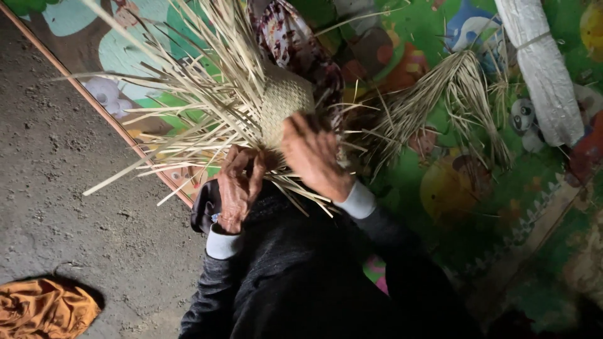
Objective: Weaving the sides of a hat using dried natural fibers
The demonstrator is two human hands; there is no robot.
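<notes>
As seen from the head cam, both hands are on a half-woven straw piece, so notes run from it outward.

Woven piece (286,103): pale straw, tight plaited patch w/ long loose strips fanning up and to the left. Sits mid-frame, held over the lap, above the mat.

Lie vs fingers: woven patch is just above both hands; loose strips run away up-left, so long axis goes lower-right to upper-left. Right hand is nearer the patch, touching it; left hand sits at its lower edge where strips bunch.

Right hand (314,157): back of hand to cam, fingers curled over the lower side of the patch, closed on it as far as I can see; fingertips hidden behind the weave.

Left hand (239,185): fingers bent tight, pinching a bundle of strips at the base of the piece. Closed grip, not slack.

Sleeves: dark, w/ pale cuffs at both wrists.

Loose straw bundle (440,100): lies on the mat to the right, apart from the hands.

White wrapped roll (540,69): far right, on the mat, tied round.

Play mat (440,207): green, cartoon print, under all of it.

Floor (69,188): bare grey concrete to the left.

Orange cloth (44,307): crumpled on the floor, bottom left, well apart.
</notes>
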